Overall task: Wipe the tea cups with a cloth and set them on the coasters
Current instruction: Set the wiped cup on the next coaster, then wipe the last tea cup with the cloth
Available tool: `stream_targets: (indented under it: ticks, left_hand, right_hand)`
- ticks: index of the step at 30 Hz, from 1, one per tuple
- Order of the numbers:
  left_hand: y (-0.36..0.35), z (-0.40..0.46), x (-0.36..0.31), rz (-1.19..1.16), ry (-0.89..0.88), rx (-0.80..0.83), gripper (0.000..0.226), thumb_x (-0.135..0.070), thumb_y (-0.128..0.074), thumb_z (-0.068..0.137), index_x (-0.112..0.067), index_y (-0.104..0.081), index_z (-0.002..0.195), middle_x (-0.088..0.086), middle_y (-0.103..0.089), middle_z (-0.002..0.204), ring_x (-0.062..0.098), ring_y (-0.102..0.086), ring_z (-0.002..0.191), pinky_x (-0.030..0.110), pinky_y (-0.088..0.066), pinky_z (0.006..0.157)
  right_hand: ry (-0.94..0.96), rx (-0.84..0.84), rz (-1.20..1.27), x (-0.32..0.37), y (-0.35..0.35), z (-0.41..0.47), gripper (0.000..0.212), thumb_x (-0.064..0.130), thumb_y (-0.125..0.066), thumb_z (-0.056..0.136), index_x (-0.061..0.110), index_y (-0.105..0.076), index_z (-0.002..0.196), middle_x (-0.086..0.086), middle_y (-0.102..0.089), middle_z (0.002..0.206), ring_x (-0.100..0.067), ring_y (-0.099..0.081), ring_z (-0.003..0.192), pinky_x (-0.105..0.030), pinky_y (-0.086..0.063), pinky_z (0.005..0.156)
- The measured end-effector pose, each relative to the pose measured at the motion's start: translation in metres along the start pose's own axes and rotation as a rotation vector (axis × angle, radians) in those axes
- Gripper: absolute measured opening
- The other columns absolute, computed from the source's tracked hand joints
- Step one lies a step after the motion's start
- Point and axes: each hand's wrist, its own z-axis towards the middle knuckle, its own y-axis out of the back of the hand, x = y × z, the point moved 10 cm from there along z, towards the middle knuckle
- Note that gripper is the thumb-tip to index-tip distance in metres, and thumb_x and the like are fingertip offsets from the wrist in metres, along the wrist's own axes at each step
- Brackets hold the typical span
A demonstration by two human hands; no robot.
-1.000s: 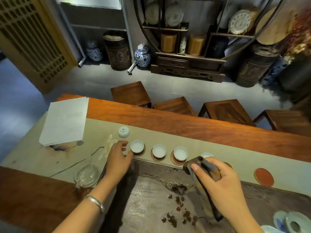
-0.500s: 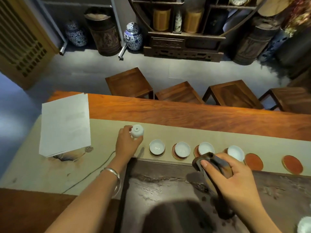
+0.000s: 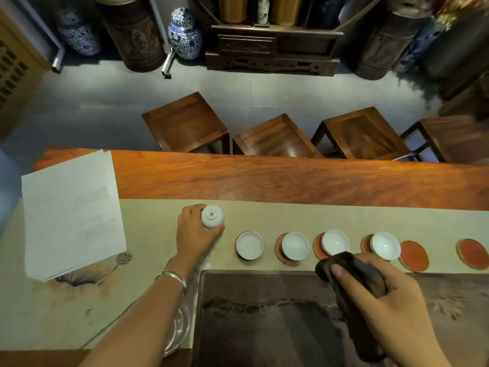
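The left hand (image 3: 197, 234) is holding a small white tea cup (image 3: 212, 217) in the middle left of the frame. Its fingers are curled around the cup, and the cup is turned so its little round foot is facing up at the camera. The cup is sitting above the pale table runner (image 3: 291, 215), and I cannot tell if it is touching it.

The right hand (image 3: 375, 295) is gripping a dark cloth (image 3: 352, 271) in the lower right of the frame. The fingers are wrapped around the cloth, and the thumb is pressing on top of it. The cloth is hanging down over the dark tea tray (image 3: 264, 327).

Four white cups are sitting in a row across the middle of the frame, each on a coaster. To their right, two red coasters (image 3: 414, 255) are lying bare.

So the step in hand looks like wiping the fifth cup. The cup and the cloth are well apart right now. Next, the two hands probably need to come together so the cloth can rub the cup. After that, the cup needs turning the right way up and setting on the nearer bare coaster, just right of the last cup. The cup looks smooth and may slip, so a gentle, steady hold seems wise.
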Motion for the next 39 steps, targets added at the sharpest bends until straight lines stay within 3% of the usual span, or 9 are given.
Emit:
stream_targets:
  ticks: [4, 9, 14, 17, 21, 27, 31, 35, 39]
  left_hand:
    - [0.002, 0.0, -0.002, -0.029, -0.022, 0.0, 0.053, -0.025, -0.085, 0.066, -0.018, -0.062, 0.114, 0.004, -0.059, 0.113, 0.021, -0.053, 0.105, 0.03, -0.045, 0.087]
    - [0.009, -0.007, -0.013, -0.124, -0.046, -0.014, 0.042, -0.027, -0.084, 0.066, -0.038, -0.054, 0.094, -0.019, -0.057, 0.089, 0.011, -0.058, 0.087, 0.013, -0.04, 0.068]
    - [0.013, -0.019, -0.029, -0.096, -0.101, 0.042, 0.058, -0.027, -0.087, 0.064, -0.023, -0.061, 0.115, -0.005, -0.065, 0.11, 0.015, -0.061, 0.099, 0.033, -0.053, 0.085]
    - [0.022, -0.041, -0.051, -0.126, -0.17, 0.058, 0.062, -0.027, -0.089, 0.062, -0.026, -0.06, 0.117, -0.011, -0.063, 0.112, 0.007, -0.059, 0.101, 0.021, -0.048, 0.086]
    - [0.03, -0.09, -0.091, -0.138, -0.22, 0.107, 0.065, -0.037, -0.085, 0.057, -0.037, -0.058, 0.116, -0.027, -0.056, 0.107, -0.006, -0.056, 0.096, 0.004, -0.037, 0.083]
    - [0.025, -0.179, -0.161, -0.096, -0.351, 0.231, 0.061, -0.044, -0.079, 0.054, -0.036, -0.062, 0.111, -0.026, -0.061, 0.105, -0.009, -0.056, 0.099, 0.001, -0.038, 0.084]
    - [0.01, -0.234, -0.2, -0.07, -0.391, 0.299, 0.062, -0.041, -0.082, 0.056, -0.039, -0.06, 0.114, -0.023, -0.061, 0.108, -0.007, -0.055, 0.099, 0.001, -0.036, 0.083]
    - [-0.006, -0.277, -0.24, -0.119, -0.443, 0.323, 0.053, -0.041, -0.076, 0.056, -0.057, -0.052, 0.1, -0.027, -0.061, 0.103, -0.013, -0.054, 0.102, -0.001, -0.037, 0.079]
    - [-0.026, -0.304, -0.27, -0.096, -0.492, 0.342, 0.053, -0.042, -0.073, 0.058, -0.051, -0.055, 0.107, -0.025, -0.062, 0.105, -0.006, -0.055, 0.102, 0.005, -0.041, 0.082]
  right_hand:
    - [-0.001, 0.006, -0.018, 0.001, -0.007, 0.002, 0.029, 0.015, -0.077, 0.075, 0.042, -0.068, 0.08, 0.016, -0.071, 0.071, 0.002, -0.063, 0.069, -0.009, -0.045, 0.054]
    - [0.02, 0.005, -0.017, 0.002, -0.008, 0.003, 0.025, 0.016, -0.076, 0.075, 0.039, -0.067, 0.08, 0.014, -0.07, 0.071, 0.0, -0.062, 0.068, -0.005, -0.043, 0.055]
    - [0.028, 0.014, 0.004, -0.001, -0.002, -0.001, 0.016, 0.022, -0.075, 0.077, 0.036, -0.068, 0.082, 0.009, -0.07, 0.073, -0.008, -0.063, 0.069, -0.018, -0.046, 0.053]
    - [0.057, 0.035, 0.006, -0.001, 0.003, -0.006, 0.005, 0.026, -0.072, 0.079, 0.027, -0.067, 0.079, 0.005, -0.068, 0.072, -0.01, -0.061, 0.067, -0.017, -0.044, 0.054]
    - [0.073, 0.023, 0.006, -0.004, 0.018, -0.017, 0.012, 0.026, -0.07, 0.082, 0.023, -0.065, 0.071, 0.004, -0.067, 0.072, -0.006, -0.058, 0.064, -0.01, -0.039, 0.054]
    - [0.05, 0.111, 0.066, -0.014, 0.045, -0.04, 0.003, 0.027, -0.067, 0.085, 0.025, -0.066, 0.087, 0.009, -0.07, 0.086, 0.001, -0.062, 0.086, -0.005, -0.042, 0.067]
    - [0.113, 0.178, 0.151, -0.011, 0.074, -0.062, 0.024, 0.022, -0.07, 0.084, 0.029, -0.052, 0.097, 0.023, -0.065, 0.09, 0.004, -0.061, 0.086, -0.003, -0.041, 0.071]
    - [0.199, 0.241, 0.152, -0.007, 0.099, -0.075, 0.019, 0.016, -0.072, 0.083, 0.026, -0.056, 0.086, 0.019, -0.064, 0.086, 0.002, -0.06, 0.079, -0.006, -0.042, 0.069]
    - [0.195, 0.221, 0.19, -0.013, 0.12, -0.078, 0.017, 0.018, -0.072, 0.083, 0.027, -0.057, 0.08, 0.016, -0.065, 0.079, 0.004, -0.06, 0.071, -0.007, -0.044, 0.064]
